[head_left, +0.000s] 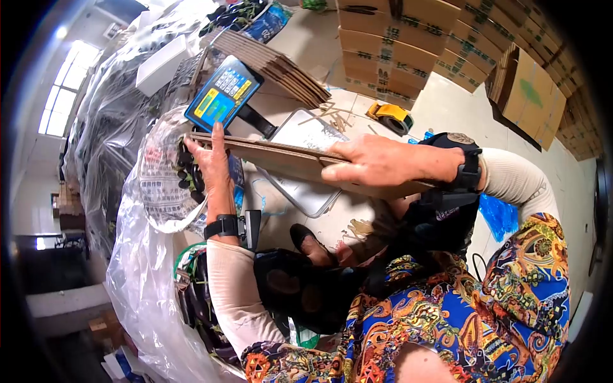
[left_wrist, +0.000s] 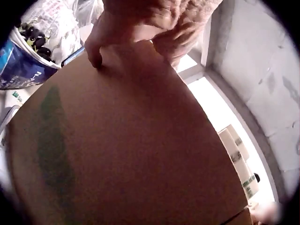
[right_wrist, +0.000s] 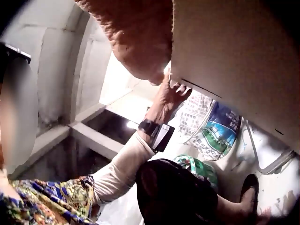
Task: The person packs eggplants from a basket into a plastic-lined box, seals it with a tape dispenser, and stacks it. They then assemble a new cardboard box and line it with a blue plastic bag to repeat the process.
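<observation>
Both hands hold a flattened cardboard box [head_left: 281, 155], seen nearly edge-on in the head view. My left hand [head_left: 214, 167] grips its left end, with the thumb up along the edge. Over the top edge on the right, my right hand [head_left: 396, 163] pinches the board between thumb and fingers. The left wrist view shows the board's broad brown face [left_wrist: 122, 140] with a green printed mark. In the right wrist view, the left fingers [right_wrist: 178, 89] curl at the far end, beside dark slots in the cardboard.
Behind the board stands a scale with a blue display [head_left: 223, 96] and a metal platform [head_left: 306, 198]. A tape dispenser [head_left: 391, 119] lies on the floor near stacked cartons [head_left: 383, 51]. Flattened boxes [head_left: 274, 64] lean at the back. Sacks of eggplants [head_left: 203, 287] stand at the left.
</observation>
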Motion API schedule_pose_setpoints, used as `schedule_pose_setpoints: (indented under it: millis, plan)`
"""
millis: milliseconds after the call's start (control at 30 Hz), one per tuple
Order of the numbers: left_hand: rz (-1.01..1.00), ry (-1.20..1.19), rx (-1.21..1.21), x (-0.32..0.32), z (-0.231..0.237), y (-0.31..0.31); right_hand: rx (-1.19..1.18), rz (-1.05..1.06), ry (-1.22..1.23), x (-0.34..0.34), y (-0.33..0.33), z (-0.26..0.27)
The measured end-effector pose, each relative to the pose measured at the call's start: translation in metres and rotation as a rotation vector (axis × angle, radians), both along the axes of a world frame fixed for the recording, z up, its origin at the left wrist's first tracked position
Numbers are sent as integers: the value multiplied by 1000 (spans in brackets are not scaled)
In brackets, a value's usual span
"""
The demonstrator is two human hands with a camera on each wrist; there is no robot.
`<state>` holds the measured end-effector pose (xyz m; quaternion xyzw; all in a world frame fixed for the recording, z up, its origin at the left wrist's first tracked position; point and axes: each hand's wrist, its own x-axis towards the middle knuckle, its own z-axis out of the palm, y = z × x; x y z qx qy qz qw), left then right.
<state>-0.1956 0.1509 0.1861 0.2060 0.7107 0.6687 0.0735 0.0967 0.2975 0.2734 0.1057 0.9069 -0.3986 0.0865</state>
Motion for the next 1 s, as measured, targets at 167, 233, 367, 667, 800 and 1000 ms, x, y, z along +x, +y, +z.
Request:
schedule_pose_setpoints:
  millis: [167, 233, 367, 667, 800, 1000]
  plan:
    - [-115, -39, 49, -6, 0, -14, -129, 147, 46, -3, 34, -29]
    - [-138, -70, 97, -6, 3, -19, -190, 52, -31, -6, 40, -35]
    - [-175, -199, 54, -14, 11, -50, -258, 5, -121, -18, 59, -37]
    - [-143, -26, -334, 4, 33, -89, 457, 86, 120, -51, 67, -37]
    - [-324, 235, -663, 30, 55, -98, 483, 91, 203, -75, 75, -33]
    - [-578, 242, -747, 77, 85, -77, 589, 273, 306, -109, 67, -24]
